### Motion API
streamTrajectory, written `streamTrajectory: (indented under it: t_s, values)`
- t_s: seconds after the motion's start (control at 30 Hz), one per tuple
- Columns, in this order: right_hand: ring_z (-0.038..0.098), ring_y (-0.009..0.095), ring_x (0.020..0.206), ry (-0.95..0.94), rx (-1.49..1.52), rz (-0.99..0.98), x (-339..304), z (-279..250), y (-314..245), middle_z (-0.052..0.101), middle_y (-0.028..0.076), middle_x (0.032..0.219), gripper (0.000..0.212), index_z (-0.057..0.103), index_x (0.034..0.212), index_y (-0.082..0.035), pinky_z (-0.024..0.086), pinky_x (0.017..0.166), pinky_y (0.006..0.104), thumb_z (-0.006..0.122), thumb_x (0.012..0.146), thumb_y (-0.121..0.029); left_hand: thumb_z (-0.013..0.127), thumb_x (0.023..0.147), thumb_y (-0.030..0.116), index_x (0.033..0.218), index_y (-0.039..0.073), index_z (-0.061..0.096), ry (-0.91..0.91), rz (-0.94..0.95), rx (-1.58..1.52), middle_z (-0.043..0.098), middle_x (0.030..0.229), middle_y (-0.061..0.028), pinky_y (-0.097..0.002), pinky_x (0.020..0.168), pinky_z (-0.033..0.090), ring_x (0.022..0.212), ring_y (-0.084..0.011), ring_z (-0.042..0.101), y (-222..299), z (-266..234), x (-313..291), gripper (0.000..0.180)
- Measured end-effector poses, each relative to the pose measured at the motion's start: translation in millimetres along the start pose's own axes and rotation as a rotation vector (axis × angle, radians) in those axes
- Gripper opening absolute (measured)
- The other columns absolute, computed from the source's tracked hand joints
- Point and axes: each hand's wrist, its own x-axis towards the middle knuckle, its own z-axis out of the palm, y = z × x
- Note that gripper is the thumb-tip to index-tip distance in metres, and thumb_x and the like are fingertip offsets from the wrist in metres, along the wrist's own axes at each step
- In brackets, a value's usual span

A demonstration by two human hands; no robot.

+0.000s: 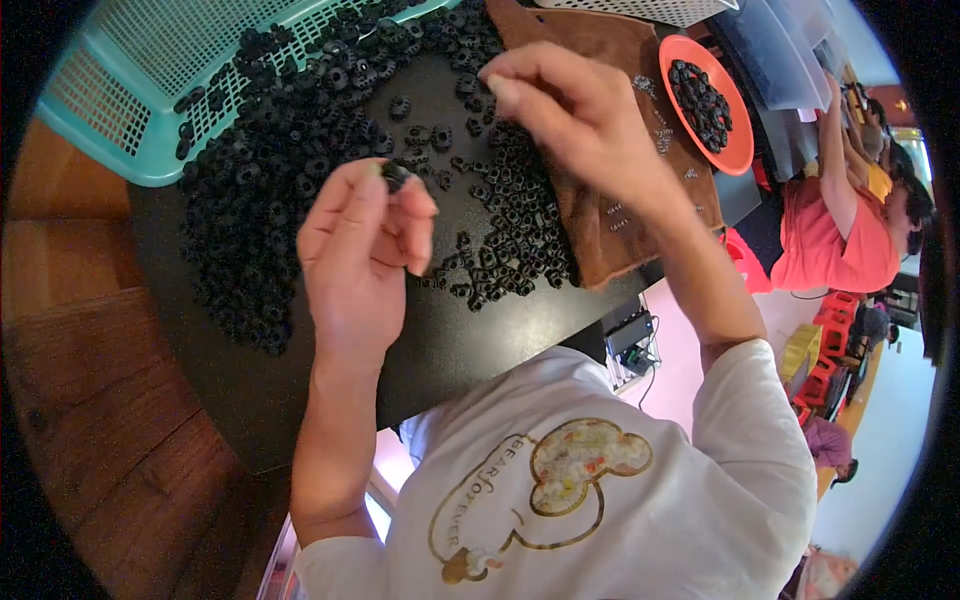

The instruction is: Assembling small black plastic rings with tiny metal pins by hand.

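Note:
Between the thumb and fingers of my left hand is a small black ring-shaped part, raised over the dark table. My right hand hovers at the near-left edge of a brown cloth, thumb and forefinger pinched together. Motion blurs it a little, and I cannot make out what is in the pinch. A big heap of black ribbed rings spreads across the table to the left. Smaller black ring-like pieces lie scattered between my hands, beside the cloth.
A teal plastic basket tips over the heap at the far left. Small metal bits lie in groups on the cloth. An orange oval dish holds black parts. Clear bins stand at right; a person in a coral shirt works beyond.

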Motion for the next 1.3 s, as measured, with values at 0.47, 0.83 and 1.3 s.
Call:
streamTrajectory:
  t_s: [0.47, 0.83, 1.3]
  values:
    - [0.061, 0.036, 0.088, -0.537, -0.492, -0.247, 32.9, 18.2, 23.1, 0.059, 0.015, 0.088, 0.016, 0.062, 0.093, -0.006, 0.051, 0.073, 0.0463, 0.057, 0.079, -0.01, 0.044, 0.099, 0.024, 0.092, 0.002, 0.058, 0.106, 0.132, -0.022, 0.057, 0.079, -0.0083, -0.0233, 0.048, 0.035, 0.058, -0.0121, 0.048, 13.1, -13.7, 10.3, 0.027]
    - [0.063, 0.038, 0.084, -0.422, -0.589, -0.317, 25.8, -6.0, 31.7, 0.061, 0.015, 0.087, 0.012, 0.062, 0.089, -0.005, 0.053, 0.07, 0.048, 0.058, 0.08, -0.012, 0.047, 0.098, 0.022, 0.09, 0.002, 0.059, 0.1, 0.113, -0.036, 0.059, 0.077, -0.0089, -0.023, 0.047, 0.035, 0.056, -0.0119, 0.049, 11.1, -9.0, 8.3, 0.025]
    - [0.063, 0.036, 0.08, -0.38, -0.379, -0.324, 16.2, 10.2, 14.8, 0.063, 0.017, 0.087, 0.014, 0.062, 0.089, 0.001, 0.052, 0.068, 0.0435, 0.061, 0.078, -0.007, 0.047, 0.098, 0.021, 0.092, 0.001, 0.06, 0.025, 0.053, 0.088, 0.062, 0.077, -0.0078, -0.0216, 0.046, 0.035, 0.054, -0.0091, 0.05, 0.0, -2.7, 5.6, 0.025]
